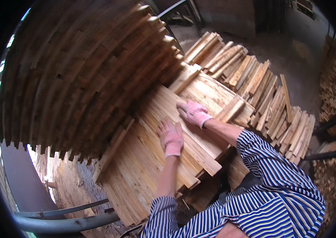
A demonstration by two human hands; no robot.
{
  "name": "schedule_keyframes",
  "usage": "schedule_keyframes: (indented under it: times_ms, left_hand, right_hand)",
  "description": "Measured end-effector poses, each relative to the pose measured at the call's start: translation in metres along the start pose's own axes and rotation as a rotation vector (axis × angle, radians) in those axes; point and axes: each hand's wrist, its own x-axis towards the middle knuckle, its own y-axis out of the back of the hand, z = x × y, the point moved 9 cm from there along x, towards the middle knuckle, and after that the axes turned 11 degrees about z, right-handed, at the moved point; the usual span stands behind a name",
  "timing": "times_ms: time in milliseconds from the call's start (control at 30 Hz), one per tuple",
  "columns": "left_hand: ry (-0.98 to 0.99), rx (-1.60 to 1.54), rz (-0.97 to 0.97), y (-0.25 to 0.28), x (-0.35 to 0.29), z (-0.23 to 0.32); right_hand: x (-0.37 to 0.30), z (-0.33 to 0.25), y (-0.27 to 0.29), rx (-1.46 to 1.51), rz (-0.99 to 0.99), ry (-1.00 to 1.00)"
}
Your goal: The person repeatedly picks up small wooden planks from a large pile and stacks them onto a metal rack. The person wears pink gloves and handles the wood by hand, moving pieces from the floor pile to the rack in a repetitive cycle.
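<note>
Both my hands wear pink knit gloves and press on pale wooden strips laid side by side. My left hand (170, 137) lies flat on the strips (136, 158), fingers stretched forward and slightly apart. Farther right, my right hand (194, 113) rests on the long wooden strip (203, 152) along the right edge of this layer, its fingers pointing left and a little bent. Neither hand is wrapped round a strip. A wooden batten (113, 151) stands along the left side of the layer.
A tall stack of wooden strips (92, 75) rises at the far left. Beyond my right hand lie a wooden board (209, 90) with crosspieces and a long row of loose wooden sticks (255, 77). Metal tubes (68, 224) cross at lower left; dark bars (330, 154) stand at right.
</note>
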Motion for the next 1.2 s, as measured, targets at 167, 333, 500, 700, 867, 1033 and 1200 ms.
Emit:
schedule_keyframes:
  times_ms: [167, 333, 500, 700, 867, 1033, 1200]
  left_hand:
    - [-0.086, -0.102, 0.218, 0.002, -0.006, -0.009]
    - [-0.168, -0.259, 0.194, -0.001, 0.016, 0.034]
    - [-0.569, -0.448, 0.097, -0.001, 0.047, 0.111]
    - [-0.606, -0.319, 0.015, -0.019, 0.041, 0.116]
    - [-0.604, -0.396, -0.021, -0.016, 0.047, 0.124]
    - [-0.445, -0.398, 0.137, 0.039, 0.009, 0.159]
    - [-0.620, -0.761, 0.069, 0.090, -0.116, 0.328]
  right_hand:
    - [-0.026, 0.012, 0.013, 0.229, 0.085, 0.122]
    - [-0.165, 0.005, 0.125, 0.228, 0.485, 0.052]
    - [-0.272, -0.007, 0.065, 0.179, 0.462, -0.073]
    - [-0.261, -0.013, 0.045, 0.137, 0.529, 0.069]
    - [-0.274, 0.002, 0.072, 0.340, 0.529, 0.132]
    - [-0.340, 0.127, 0.124, 0.308, 0.676, -0.017]
    - [-0.456, 0.342, 0.090, 0.019, 0.141, -0.927]
